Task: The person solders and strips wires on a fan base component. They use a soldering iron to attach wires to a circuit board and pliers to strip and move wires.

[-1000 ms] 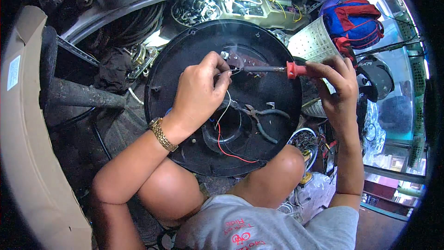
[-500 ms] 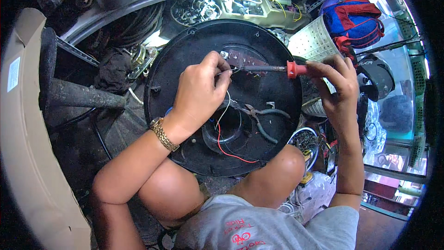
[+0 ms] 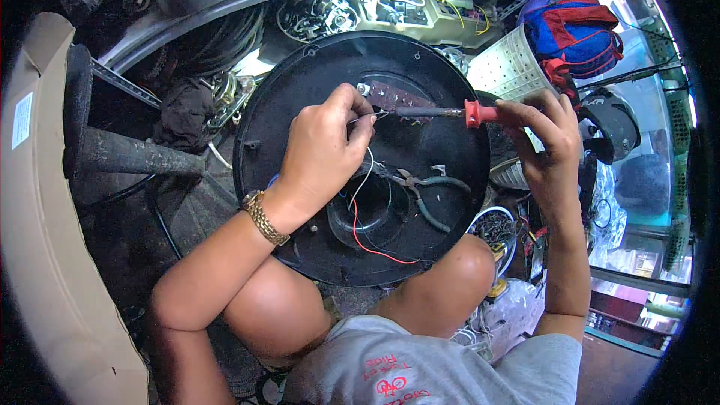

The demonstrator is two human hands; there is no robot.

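Note:
A wide round black plastic cover (image 3: 442,79) lies in front of me across my knees. My left hand (image 3: 319,142) is closed over its middle, thumb and finger pinching the end of a thin white wire (image 3: 367,172). My right hand (image 3: 551,135) grips the red handle of a soldering iron (image 3: 480,113), held level with its metal barrel pointing left. The iron's tip meets or nearly meets the wire end at my left fingertips; exact contact cannot be made out. Below, a red wire (image 3: 360,238) curves over the cover. Cutting pliers (image 3: 411,184) rest on it, jaws slightly apart.
A reddish-brown board (image 3: 401,95) lies on the cover behind the iron. Beyond stand a beige machine casing (image 3: 424,19) and a white perforated basket (image 3: 502,67). A red-and-blue bag (image 3: 574,34) sits at right, a bucket of small parts (image 3: 495,229) near my knee, cardboard (image 3: 56,217) at left.

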